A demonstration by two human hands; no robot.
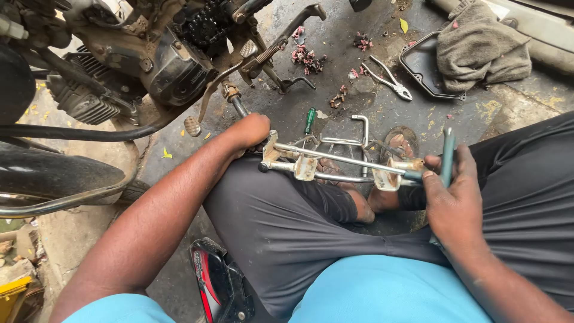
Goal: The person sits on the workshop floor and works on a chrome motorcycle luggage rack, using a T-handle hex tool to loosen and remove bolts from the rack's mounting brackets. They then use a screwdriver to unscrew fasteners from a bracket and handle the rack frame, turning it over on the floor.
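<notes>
Metalwork first: a bent footrest bar assembly [335,160] of grey rods and brackets lies across the person's lap, above the dark trousers, spanning from one hand to the other. The right hand [452,200] has its fingers [431,162] curled shut round a teal-handled tool [447,157] that stands upright at the bar's right end, touching the bracket there. The left hand [251,130] presses on the bar's left end; its fingers are folded under and hidden, so whether they grip it cannot be told. Both forearms reach forward from a light blue shirt, the left one stretched long and straight, the right bent at the wrist.

Beyond the left hand stands a motorcycle engine [125,72] with its chain and kick lever. Past the bar, on the stained concrete floor [335,60], lie a green screwdriver [309,120], pliers [388,78] and a black tray [421,66] with a grey rag [481,45] on it.
</notes>
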